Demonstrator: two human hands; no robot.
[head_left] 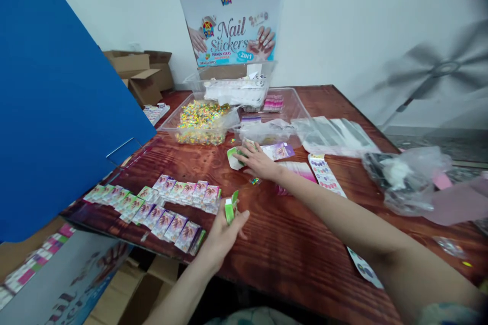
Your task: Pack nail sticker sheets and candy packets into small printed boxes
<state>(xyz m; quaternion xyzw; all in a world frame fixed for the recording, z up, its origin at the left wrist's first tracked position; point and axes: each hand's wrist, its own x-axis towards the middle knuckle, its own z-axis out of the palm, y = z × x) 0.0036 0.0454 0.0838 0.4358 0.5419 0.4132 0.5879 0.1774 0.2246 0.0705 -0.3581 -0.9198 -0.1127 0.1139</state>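
My left hand point(224, 228) is closed around a small green and white box point(231, 208) with its top flap up. Farther forward, my right hand point(257, 160) lies with fingers stretched out over a green and white carton point(233, 159), touching it. Just below that hand a small shiny packet point(255, 181) rests on the table. Left of my hands, rows of small purple and green boxes point(186, 236) are lined up. A purple carton point(280, 151) and pink cards point(299, 170) lie near my right wrist.
A clear tub point(293, 106) holds shiny yellow packets point(200, 117) and paper sheets. Behind it stands a printed display box point(232, 25). A blue panel point(64, 111) rises at left. Plastic sleeves point(335, 134), a sticker strip point(326, 175) and a plastic bag point(407, 177) lie right.
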